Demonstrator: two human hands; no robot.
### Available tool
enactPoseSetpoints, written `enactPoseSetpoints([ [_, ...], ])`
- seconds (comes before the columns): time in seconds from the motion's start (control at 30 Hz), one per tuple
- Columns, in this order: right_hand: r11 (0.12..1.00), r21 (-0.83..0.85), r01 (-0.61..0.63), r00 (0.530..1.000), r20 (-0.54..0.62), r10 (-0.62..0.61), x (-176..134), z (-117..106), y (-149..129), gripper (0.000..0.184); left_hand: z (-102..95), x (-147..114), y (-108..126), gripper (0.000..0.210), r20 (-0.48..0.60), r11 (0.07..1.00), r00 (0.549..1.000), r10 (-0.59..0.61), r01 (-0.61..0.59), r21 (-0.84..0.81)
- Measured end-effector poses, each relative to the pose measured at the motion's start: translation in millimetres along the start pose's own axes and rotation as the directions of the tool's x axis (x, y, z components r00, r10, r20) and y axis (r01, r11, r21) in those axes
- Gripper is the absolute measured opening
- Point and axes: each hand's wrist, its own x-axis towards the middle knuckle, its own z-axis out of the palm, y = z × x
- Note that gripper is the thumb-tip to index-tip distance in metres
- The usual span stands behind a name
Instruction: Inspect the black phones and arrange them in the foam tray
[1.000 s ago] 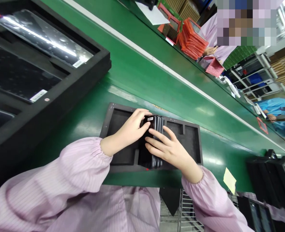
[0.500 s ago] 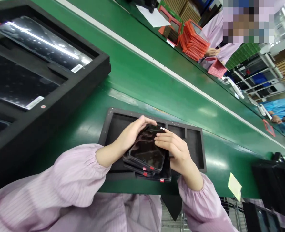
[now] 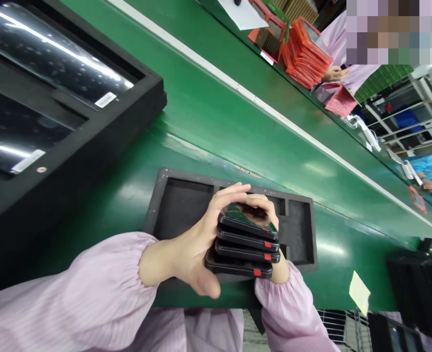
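Observation:
Several black smartphones (image 3: 247,239) with red tabs on their near ends are piled in a stack, tilted so those ends face me. My left hand (image 3: 197,244) is closed along the stack's left side, fingers reaching around the far end and thumb low at the near left corner. Around the right and far side wraps my right hand (image 3: 269,205), its palm and thumb mostly hidden behind the phones. The stack is held above a black foam tray (image 3: 186,208) with recessed compartments, which lies on the green bench.
At left stands a larger black tray (image 3: 127,115) holding glossy film-covered panels (image 3: 61,54). A yellow paper note (image 3: 359,293) is at the right, near black boxes (image 3: 421,278). Across the green bench (image 3: 208,107), a co-worker's hand (image 3: 335,73) is beside stacked orange frames (image 3: 306,54).
The phones were lying loosely staggered between my hands. Now they are raised, tilted toward me and more squarely aligned, with both hands wrapped around them. The view has shifted slightly.

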Motion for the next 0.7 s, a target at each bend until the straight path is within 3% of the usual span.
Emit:
enactPoseSetpoints([
  [0.07, 1.000, 0.017, -0.014, 1.000, -0.020, 0.014, 1, -1, 1, 0.013, -2.3, 1, 1, 0.112, 0.031, 0.997, 0.999, -0.016, 0.014, 0.081],
  [0.23, 0.996, 0.061, -0.071, 0.993, -0.087, 0.076, 7, 0, 5, 0.018, 0.7, 0, 3, 0.080, -0.045, 0.920, 0.987, -0.151, 0.157, 0.359],
  [0.47, 0.983, 0.143, -0.117, 0.985, -0.109, 0.133, 4, 1, 10, 0.019, -5.5, 2, 3, 0.081, 0.023, 0.865, 0.970, -0.244, 0.206, 0.458],
  [0.7, 0.963, 0.188, -0.194, 0.979, -0.031, 0.203, -5, -6, 25, 0.017, -8.9, 0, 7, 0.096, 0.092, 0.864, 0.950, -0.298, 0.227, 0.450],
])
